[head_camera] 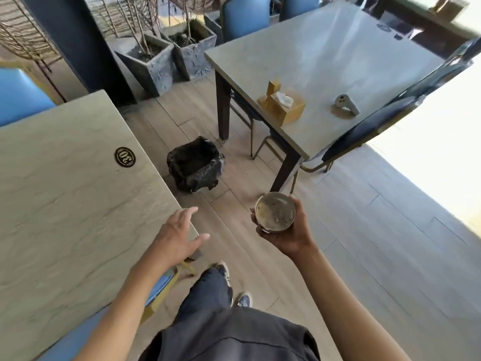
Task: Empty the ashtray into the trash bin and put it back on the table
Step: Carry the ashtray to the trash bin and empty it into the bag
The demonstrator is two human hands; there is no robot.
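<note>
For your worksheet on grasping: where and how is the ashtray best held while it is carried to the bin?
Take the ashtray by its round side wall, coming from below, as the right hand does now. It is a shallow open dish with ash residue inside, so an underside grip keeps it level and fingers clean.

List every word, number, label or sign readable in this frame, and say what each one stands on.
"30": gold digits on the black oval plaque fixed to the grey stone-look table on the left.
Small lettering around the plaque's rim: too small to read.
Nothing else in the frame carries readable text.
</note>
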